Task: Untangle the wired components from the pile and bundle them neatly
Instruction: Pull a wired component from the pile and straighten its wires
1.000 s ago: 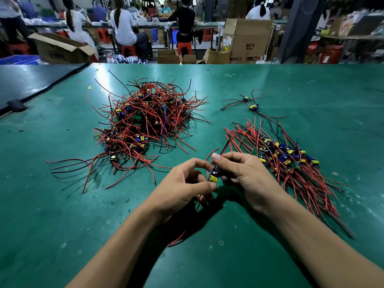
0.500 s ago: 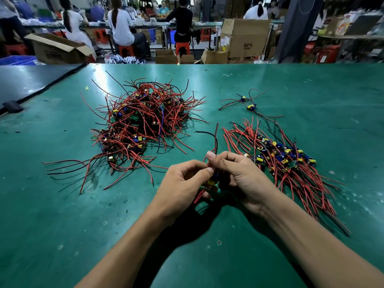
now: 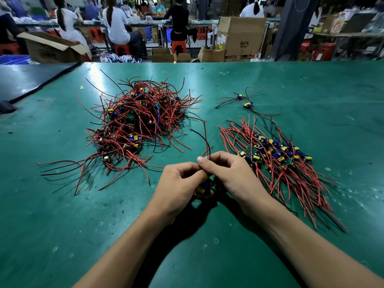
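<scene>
A tangled pile (image 3: 137, 125) of red and black wires with small circuit boards lies at the centre left of the green table (image 3: 62, 215). To the right, a straightened bundle (image 3: 278, 163) of the same parts lies fanned out. Between them, my left hand (image 3: 178, 188) and my right hand (image 3: 230, 175) together hold one wired component (image 3: 202, 189); its yellow and blue parts show between my palms. Its red and black wires (image 3: 206, 142) rise from my right fingertips, which pinch them. Most of the board is hidden by my fingers.
Two loose wired components (image 3: 245, 101) lie behind the bundle. A dark table (image 3: 27, 80) adjoins on the left. Beyond the far edge stand cardboard boxes (image 3: 239, 36) and seated people at other benches.
Both hands stayed together over the table. The component turned in my hands: its wires now stand upward from my right fingertips, and the body sits lower between my palms.
</scene>
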`<state>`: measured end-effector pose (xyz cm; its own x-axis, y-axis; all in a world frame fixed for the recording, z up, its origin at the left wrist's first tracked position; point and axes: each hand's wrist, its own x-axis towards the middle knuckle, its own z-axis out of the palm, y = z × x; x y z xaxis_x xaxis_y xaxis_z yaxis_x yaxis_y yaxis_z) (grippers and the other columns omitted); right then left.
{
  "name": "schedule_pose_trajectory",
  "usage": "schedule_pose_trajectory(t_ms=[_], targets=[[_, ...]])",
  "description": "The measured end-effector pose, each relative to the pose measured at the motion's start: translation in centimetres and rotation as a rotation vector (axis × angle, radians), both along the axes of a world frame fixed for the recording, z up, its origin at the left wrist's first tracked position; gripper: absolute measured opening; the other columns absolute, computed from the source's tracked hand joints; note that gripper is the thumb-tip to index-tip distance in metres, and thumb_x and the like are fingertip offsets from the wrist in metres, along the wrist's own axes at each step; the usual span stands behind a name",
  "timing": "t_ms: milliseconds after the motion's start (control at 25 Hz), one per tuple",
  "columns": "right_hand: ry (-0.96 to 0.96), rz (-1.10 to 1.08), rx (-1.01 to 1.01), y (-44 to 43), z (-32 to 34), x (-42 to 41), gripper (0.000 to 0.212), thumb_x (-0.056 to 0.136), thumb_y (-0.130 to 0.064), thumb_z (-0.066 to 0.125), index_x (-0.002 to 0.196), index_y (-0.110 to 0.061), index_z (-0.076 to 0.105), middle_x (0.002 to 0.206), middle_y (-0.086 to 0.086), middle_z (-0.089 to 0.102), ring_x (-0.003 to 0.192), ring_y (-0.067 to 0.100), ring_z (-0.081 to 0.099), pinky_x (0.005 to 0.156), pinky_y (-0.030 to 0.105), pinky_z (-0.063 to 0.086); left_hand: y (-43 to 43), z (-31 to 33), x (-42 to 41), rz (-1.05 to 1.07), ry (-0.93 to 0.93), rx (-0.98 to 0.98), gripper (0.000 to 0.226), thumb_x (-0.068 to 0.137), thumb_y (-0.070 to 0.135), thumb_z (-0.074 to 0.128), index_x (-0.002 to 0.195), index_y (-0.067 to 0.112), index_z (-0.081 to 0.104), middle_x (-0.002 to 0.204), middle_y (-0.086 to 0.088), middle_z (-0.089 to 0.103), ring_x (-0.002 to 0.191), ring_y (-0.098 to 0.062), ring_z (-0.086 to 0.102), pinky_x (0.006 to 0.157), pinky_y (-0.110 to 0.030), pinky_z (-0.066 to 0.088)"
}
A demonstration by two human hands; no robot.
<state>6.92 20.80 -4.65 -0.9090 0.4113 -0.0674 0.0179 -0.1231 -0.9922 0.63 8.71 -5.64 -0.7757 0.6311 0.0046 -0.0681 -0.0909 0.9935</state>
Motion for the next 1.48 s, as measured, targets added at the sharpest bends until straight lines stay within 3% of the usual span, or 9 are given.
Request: schedule_pose_trajectory(t_ms=[200, 320, 440, 640, 840, 1000, 1120, 1280, 1480], targets=[[-0.018, 0.076, 0.15, 0.6, 0.1, 0.1, 0.023, 0.095, -0.028, 0.067, 0.084, -0.009, 0.076, 0.065, -0.002, 0.069, 0.053, 0.005, 0.06, 0.05, 0.017, 0.048, -0.5, 0.2, -0.2, -0.07, -0.019, -0.014, 0.012, 0.091, -0.002, 0.059, 0.087, -0.012, 0.066, 0.064, -0.015, 0.063, 0.051, -0.022, 0.059, 0.052, -0.025, 0.05], [0.014, -0.087, 0.238, 1.5, 0.1, -0.3, 0.028, 0.097, -0.031, 0.064, 0.087, -0.008, 0.077, 0.043, -0.012, 0.048, 0.037, 0.001, 0.042, 0.042, 0.016, 0.032, -0.3, 0.4, 0.0, -0.1, -0.122, 0.014, 0.009, 0.089, -0.001, 0.061, 0.084, -0.006, 0.066, 0.065, -0.017, 0.063, 0.051, -0.023, 0.056, 0.051, -0.024, 0.049], [0.043, -0.182, -0.01, 1.6, 0.1, -0.7, 0.034, 0.098, -0.035, 0.061, 0.08, -0.01, 0.075, 0.048, -0.005, 0.031, 0.038, 0.008, 0.023, 0.041, 0.022, 0.019, -0.3, 0.5, 0.1, -0.12, -0.132, 0.015, 0.009, 0.088, 0.0, 0.061, 0.085, -0.007, 0.065, 0.065, -0.016, 0.063, 0.051, -0.023, 0.057, 0.051, -0.024, 0.05], [0.007, -0.025, -0.537, 1.2, 1.0, -0.8, 0.053, 0.099, -0.044, 0.049, 0.065, -0.015, 0.078, 0.054, -0.007, 0.039, 0.035, 0.004, 0.022, 0.035, 0.017, 0.02, -0.9, 0.4, -0.2, -0.122, -0.087, 0.009, 0.008, 0.088, -0.001, 0.062, 0.082, -0.003, 0.066, 0.065, -0.017, 0.063, 0.052, -0.024, 0.057, 0.053, -0.026, 0.05], [-0.029, 0.032, -0.208, 0.8, 0.7, -0.4, 0.045, 0.099, -0.047, 0.051, 0.08, -0.018, 0.08, 0.05, -0.009, 0.028, 0.038, 0.004, 0.021, 0.038, 0.017, 0.019, -0.4, 0.2, 0.3, -0.066, 0.011, -0.028, 0.013, 0.091, 0.003, 0.061, 0.081, 0.0, 0.069, 0.062, -0.015, 0.066, 0.047, -0.022, 0.061, 0.047, -0.022, 0.049], [-0.067, 0.073, -0.054, -0.3, 0.0, 0.0, 0.037, 0.095, -0.043, 0.063, 0.089, -0.009, 0.076, 0.056, 0.0, 0.061, 0.043, 0.011, 0.05, 0.044, 0.021, 0.044, -0.2, 0.2, 0.2, -0.017, 0.011, 0.016, 0.018, 0.094, 0.009, 0.059, 0.081, 0.002, 0.071, 0.061, -0.011, 0.064, 0.047, -0.02, 0.061, 0.045, -0.026, 0.051], [-0.088, 0.036, 0.033, -0.5, -0.1, 0.1, 0.039, 0.096, -0.039, 0.064, 0.087, -0.003, 0.074, 0.061, 0.002, 0.067, 0.047, 0.013, 0.058, 0.051, 0.026, 0.049, -0.2, 0.0, 0.1, -0.012, 0.084, -0.012, 0.019, 0.094, 0.006, 0.059, 0.082, 0.009, 0.073, 0.059, -0.006, 0.063, 0.045, -0.016, 0.057, 0.044, -0.02, 0.045], [-0.052, -0.044, -0.143, 0.2, 0.4, -0.2, 0.032, 0.1, -0.034, 0.059, 0.09, -0.008, 0.075, 0.045, -0.008, 0.04, 0.031, 0.004, 0.035, 0.033, 0.015, 0.032, 0.0, -0.1, 0.0, -0.005, 0.115, -0.041, 0.015, 0.094, 0.008, 0.06, 0.083, 0.0, 0.068, 0.059, -0.006, 0.063, 0.045, -0.015, 0.056, 0.046, -0.02, 0.044], [0.008, -0.107, -0.274, 1.7, 0.1, -1.1, 0.037, 0.101, -0.038, 0.052, 0.09, -0.009, 0.073, 0.057, -0.007, 0.019, 0.037, 0.003, 0.015, 0.036, 0.017, 0.016, -0.1, -0.2, -0.1, -0.023, 0.123, -0.055, 0.016, 0.094, 0.01, 0.06, 0.085, -0.001, 0.068, 0.061, -0.006, 0.064, 0.046, -0.015, 0.056, 0.046, -0.019, 0.043]])
